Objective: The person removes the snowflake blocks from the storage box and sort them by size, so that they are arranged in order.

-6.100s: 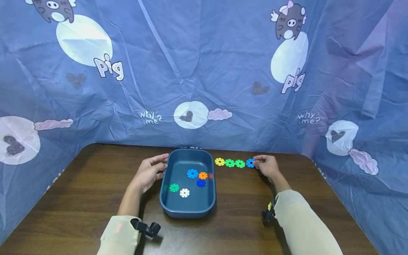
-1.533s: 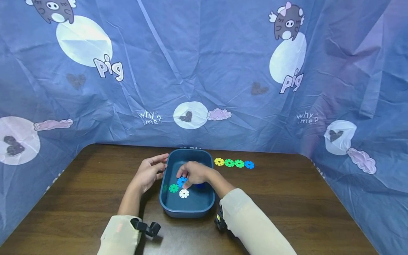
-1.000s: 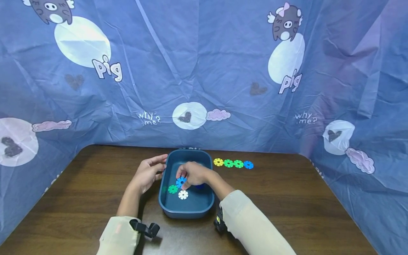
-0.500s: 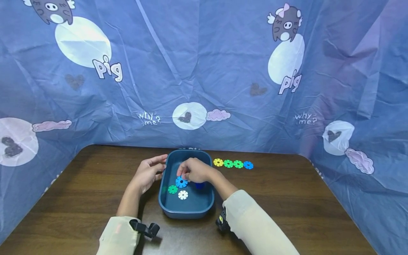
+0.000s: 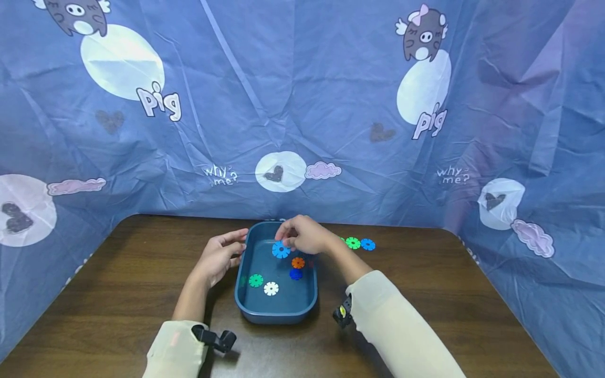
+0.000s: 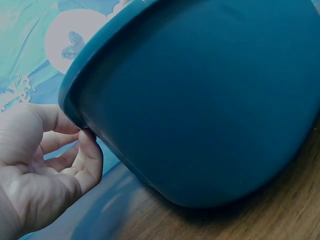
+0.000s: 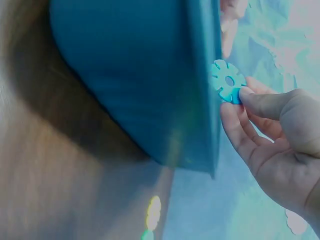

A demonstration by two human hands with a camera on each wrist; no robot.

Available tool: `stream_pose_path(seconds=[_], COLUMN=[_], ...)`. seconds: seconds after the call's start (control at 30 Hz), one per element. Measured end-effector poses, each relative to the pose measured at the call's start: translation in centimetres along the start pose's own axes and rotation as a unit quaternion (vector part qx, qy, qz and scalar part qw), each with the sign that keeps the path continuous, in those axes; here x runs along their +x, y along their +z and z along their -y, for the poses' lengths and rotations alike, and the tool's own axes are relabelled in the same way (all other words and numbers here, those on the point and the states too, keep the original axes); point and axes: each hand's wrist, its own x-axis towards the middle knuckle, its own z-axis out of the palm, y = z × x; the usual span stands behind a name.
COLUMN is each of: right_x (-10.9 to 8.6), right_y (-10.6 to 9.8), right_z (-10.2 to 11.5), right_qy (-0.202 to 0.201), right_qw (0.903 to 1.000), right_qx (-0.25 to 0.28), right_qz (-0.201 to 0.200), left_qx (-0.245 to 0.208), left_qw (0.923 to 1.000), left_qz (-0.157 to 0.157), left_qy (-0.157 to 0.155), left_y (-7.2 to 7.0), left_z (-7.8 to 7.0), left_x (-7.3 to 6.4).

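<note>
Dark blue-grey, round-cornered rectangular tray [image 5: 276, 317] sits on brown wood-grain table [image 5: 439, 315]. Left hand [image 5: 219, 258] holds tray's left edge. Right hand [image 5: 304, 234] pinches light-blue, notched round disc [image 5: 281, 250] over tray's far part. Inside tray: orange notched disc [image 5: 298, 262] and dark-blue notched disc [image 5: 295, 274] near right wall; green notched disc [image 5: 256, 281] and white notched disc [image 5: 271, 289] in near half. Right of tray, on table: bright-green notched disc [image 5: 352, 243], blue notched disc [image 5: 368, 244] side by side. Behind tray: wrinkled blue cloth [image 5: 189, 142] with pig prints.
</note>
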Motion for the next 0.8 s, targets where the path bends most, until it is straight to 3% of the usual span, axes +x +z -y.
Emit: stream_pose_path(seconds=[0.43, 0.8], right_x=[-2.5, -5.7], right_y=[-4.9, -8.3], right_z=[-1.5, -4.9], right_qy=[0.013, 0.082], right_qw=[0.9995, 0.9949], right_qx=[-0.016, 0.022], right_qz=[-0.025, -0.055], left_qx=[-0.005, -0.005], left_qw=[1.0000, 1.0000], left_qz=[-0.001, 0.002], left_qy=[0.004, 0.006], left_y=[0.1, 0.0], left_z=[-0.1, 0.1], left_x=[-0.2, 0.0])
